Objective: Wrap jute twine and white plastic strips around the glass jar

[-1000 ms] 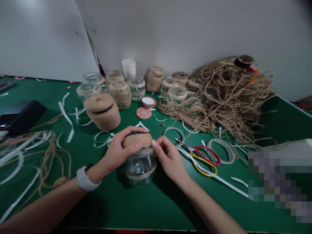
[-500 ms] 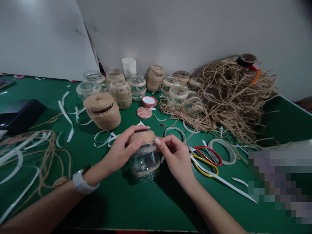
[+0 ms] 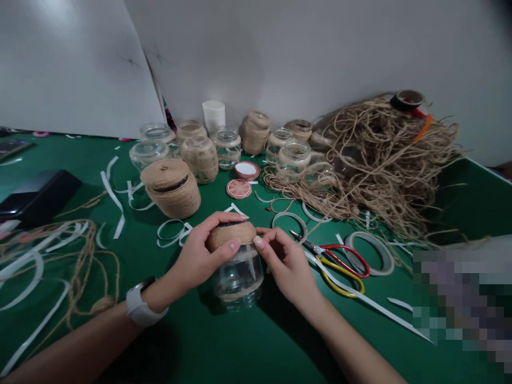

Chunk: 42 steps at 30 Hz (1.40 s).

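A glass jar (image 3: 239, 274) stands upright on the green table in front of me, its neck wrapped with a band of jute twine (image 3: 236, 234) and a dark top partly showing above. My left hand (image 3: 208, 242) grips the band from the left, fingers over the top and thumb across the front. At the band's right edge, my right hand (image 3: 286, 261) pinches with thumb and forefinger; a strand of jute twine (image 3: 320, 221) runs from the pile toward this hand. What lies between the fingertips is mostly hidden. Red-and-yellow-handled scissors (image 3: 340, 269) lie right of my right hand.
Behind stand a twine-covered jar (image 3: 172, 194), several glass jars (image 3: 294, 160) and stacked white cups (image 3: 214, 114). A large twine heap (image 3: 384, 154) fills the back right. Tape rolls (image 3: 370, 253), white strips (image 3: 114, 205), lids (image 3: 239, 188) and a black box (image 3: 38, 194) lie around.
The view has shifted slightly, so everything sits a little lower and further right. Both hands stay on the jar, which looks tipped a little more toward me.
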Motion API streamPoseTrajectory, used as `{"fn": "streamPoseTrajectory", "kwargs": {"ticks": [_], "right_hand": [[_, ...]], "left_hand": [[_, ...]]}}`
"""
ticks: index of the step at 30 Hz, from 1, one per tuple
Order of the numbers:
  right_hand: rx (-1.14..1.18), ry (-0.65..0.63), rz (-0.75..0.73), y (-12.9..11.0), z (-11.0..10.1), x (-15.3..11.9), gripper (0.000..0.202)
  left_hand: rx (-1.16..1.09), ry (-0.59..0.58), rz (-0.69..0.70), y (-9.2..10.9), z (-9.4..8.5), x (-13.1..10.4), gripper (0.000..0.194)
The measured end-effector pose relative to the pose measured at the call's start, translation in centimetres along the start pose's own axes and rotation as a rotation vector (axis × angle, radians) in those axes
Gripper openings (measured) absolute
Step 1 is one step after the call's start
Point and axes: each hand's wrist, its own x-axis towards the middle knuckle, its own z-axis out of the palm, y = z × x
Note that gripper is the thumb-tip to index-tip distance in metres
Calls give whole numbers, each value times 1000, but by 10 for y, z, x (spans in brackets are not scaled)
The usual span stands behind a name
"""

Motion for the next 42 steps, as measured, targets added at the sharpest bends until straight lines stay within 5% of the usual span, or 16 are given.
{"fn": "streamPoseTrajectory", "kwargs": {"ticks": [9, 17, 42], "right_hand": [[-45, 13, -30, 0, 2, -5, 32], [-131, -24, -93, 1, 1, -5, 27], [-179, -99, -75, 0, 0, -5, 37]], "left_hand": [[-27, -4, 86, 0, 1, 0, 30], [23, -75, -81, 3, -3, 3, 38], [-74, -63, 37, -4, -6, -1, 36]]}}
